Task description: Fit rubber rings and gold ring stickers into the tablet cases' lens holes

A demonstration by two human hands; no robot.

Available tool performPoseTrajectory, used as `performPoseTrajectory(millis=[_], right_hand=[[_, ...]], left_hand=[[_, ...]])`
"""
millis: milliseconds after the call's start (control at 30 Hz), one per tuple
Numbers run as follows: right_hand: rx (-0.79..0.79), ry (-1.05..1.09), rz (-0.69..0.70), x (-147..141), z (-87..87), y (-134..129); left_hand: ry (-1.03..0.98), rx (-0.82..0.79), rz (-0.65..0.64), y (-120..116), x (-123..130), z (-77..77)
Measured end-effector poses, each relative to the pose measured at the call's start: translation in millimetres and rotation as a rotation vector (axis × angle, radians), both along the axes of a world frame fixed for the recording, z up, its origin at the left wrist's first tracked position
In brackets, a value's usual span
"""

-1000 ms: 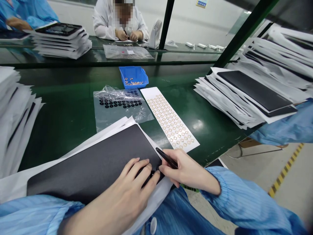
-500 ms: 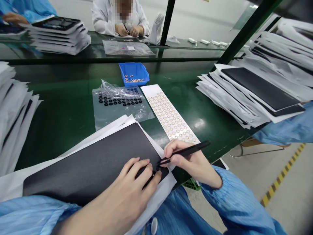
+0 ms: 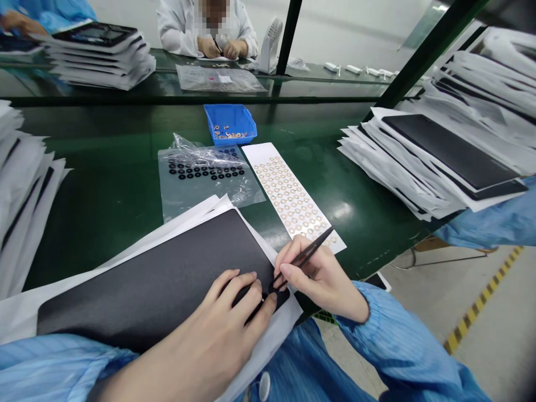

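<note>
One pair of slim black tweezers (image 3: 312, 248) occupied the right hand's grip (image 3: 312, 276). The left hand (image 3: 230, 315) lay spread on a black rectangular panel (image 3: 167, 265).

1. Bare lane on green tabletop (image 3: 109, 184) between left paper-interleaved stack (image 3: 25, 212) and clear plastic bag (image 3: 205, 191); passable at surface level.
2. Second lane between ring sheet (image 3: 288, 188) and right paper-interleaved stack (image 3: 419, 167); slanted green post (image 3: 429, 56) bounds it at the far end.
3. Straight ahead: bag and ring sheet lie low, crossable from above; blue bin (image 3: 230, 115) behind has raised walls.
4. Black panel (image 3: 163, 268): room above its far edge; right corner crowded by left hand (image 3: 224, 321), plus right hand (image 3: 318, 279) with tweezers (image 3: 315, 244).
</note>
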State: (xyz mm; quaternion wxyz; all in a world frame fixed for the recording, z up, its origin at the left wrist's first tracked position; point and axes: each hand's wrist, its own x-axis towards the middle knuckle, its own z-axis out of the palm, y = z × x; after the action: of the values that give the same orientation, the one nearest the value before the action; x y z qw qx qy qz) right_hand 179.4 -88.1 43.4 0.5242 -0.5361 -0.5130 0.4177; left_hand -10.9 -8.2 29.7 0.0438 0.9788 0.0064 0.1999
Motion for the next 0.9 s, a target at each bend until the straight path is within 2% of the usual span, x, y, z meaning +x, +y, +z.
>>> performPoseTrajectory(millis=[333, 600, 900], right_hand=[[0.027, -0.115, -0.007, -1.5, 3.2, 1.7], [0.025, -0.016, -0.030, -2.1, -4.0, 0.5], [0.065, -0.209, -0.022, -3.7, 3.6, 0.8]], left_hand=[[0.032, 0.019, -0.008, -0.6, -0.8, 1.5], [0.027, 0.016, -0.003, -0.3, -0.5, 4.5], [0.051, 0.001, -0.011, 0.1, -1.1, 2.1]])
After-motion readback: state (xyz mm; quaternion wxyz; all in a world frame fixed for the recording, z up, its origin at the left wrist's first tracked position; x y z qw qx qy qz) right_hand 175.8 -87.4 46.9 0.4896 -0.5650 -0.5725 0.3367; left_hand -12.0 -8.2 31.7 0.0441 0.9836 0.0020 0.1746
